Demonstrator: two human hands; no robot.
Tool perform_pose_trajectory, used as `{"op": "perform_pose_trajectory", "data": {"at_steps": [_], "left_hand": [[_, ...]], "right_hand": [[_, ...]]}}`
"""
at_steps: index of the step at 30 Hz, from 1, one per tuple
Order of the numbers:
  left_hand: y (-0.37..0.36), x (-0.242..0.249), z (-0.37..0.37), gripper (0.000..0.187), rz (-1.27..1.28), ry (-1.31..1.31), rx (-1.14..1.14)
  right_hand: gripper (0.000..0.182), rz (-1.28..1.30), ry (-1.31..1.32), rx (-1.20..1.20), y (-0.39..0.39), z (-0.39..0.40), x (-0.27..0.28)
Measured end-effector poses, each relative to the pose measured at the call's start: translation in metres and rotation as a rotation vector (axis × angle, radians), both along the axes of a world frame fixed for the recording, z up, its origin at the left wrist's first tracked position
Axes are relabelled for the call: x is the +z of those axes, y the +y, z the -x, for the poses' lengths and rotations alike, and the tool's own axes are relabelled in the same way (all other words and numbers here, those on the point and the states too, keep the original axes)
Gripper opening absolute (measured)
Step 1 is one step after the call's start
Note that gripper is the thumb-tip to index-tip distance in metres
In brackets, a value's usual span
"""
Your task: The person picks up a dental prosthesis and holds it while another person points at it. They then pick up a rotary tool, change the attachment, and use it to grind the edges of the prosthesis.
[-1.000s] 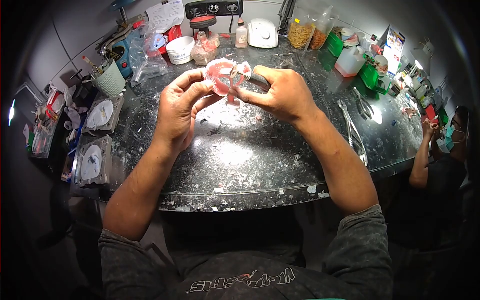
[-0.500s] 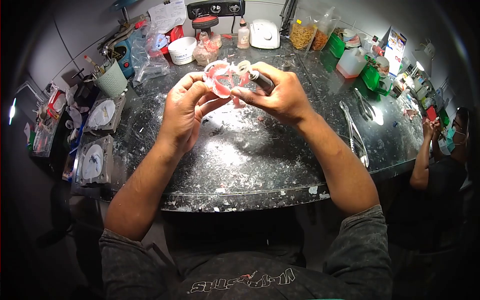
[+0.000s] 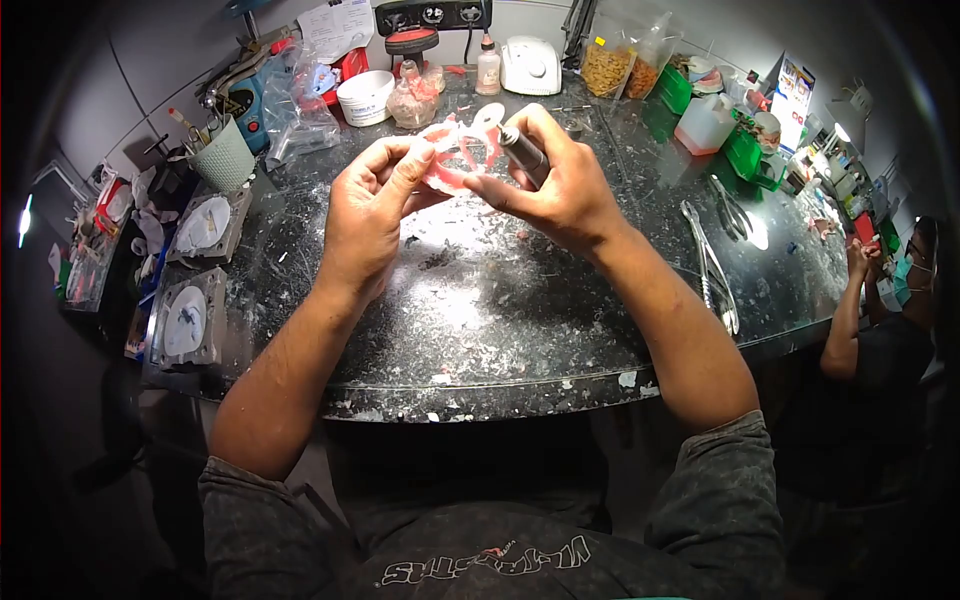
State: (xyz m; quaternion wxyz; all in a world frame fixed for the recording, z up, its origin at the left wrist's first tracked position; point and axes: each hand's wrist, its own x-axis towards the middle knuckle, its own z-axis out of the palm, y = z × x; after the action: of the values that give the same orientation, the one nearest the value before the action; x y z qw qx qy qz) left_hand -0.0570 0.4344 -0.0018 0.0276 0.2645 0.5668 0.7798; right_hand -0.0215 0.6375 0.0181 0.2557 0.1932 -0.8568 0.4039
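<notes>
My left hand (image 3: 372, 200) pinches a pink denture (image 3: 448, 180) between its thumb and fingers, over the middle of the bench. Part of the denture is hidden behind the fingertips. In my right hand (image 3: 570, 190) is a dark rotary handpiece (image 3: 523, 153), its tip pointing up and left. A pale round disc (image 3: 489, 117) at the tip overlaps the denture's upper right edge in this view. The right thumb reaches to the denture's lower edge.
Two flasks with white plaster (image 3: 187, 318) sit at the left. Long metal pliers (image 3: 707, 262) lie on the right. Behind stand a white tub (image 3: 366, 98), a pink-stained jar (image 3: 413, 97) and a white device (image 3: 530, 66). Another person (image 3: 880, 310) works at the far right.
The denture has been turned in my left hand, whose thumb now lies higher along its edge. The disc and handpiece tip have shifted slightly.
</notes>
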Motion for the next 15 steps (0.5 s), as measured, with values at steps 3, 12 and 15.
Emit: {"op": "perform_pose_trajectory", "data": {"at_steps": [3, 12, 15], "left_hand": [[-0.0003, 0.0029, -0.0027, 0.026, 0.04, 0.023, 0.038], [-0.0021, 0.0033, -0.0034, 0.024, 0.081, 0.049, 0.057], [-0.0023, 0.0032, -0.0035, 0.025, 0.132, 0.09, 0.091]], "right_hand": [[0.052, -0.247, 0.155, -0.146, 0.0042, 0.0015, 0.0001], [0.055, -0.503, 0.161, -0.24, 0.0084, 0.0042, -0.0016], [0.062, -0.488, 0.167, -0.238, 0.0092, 0.0047, -0.0011]]}}
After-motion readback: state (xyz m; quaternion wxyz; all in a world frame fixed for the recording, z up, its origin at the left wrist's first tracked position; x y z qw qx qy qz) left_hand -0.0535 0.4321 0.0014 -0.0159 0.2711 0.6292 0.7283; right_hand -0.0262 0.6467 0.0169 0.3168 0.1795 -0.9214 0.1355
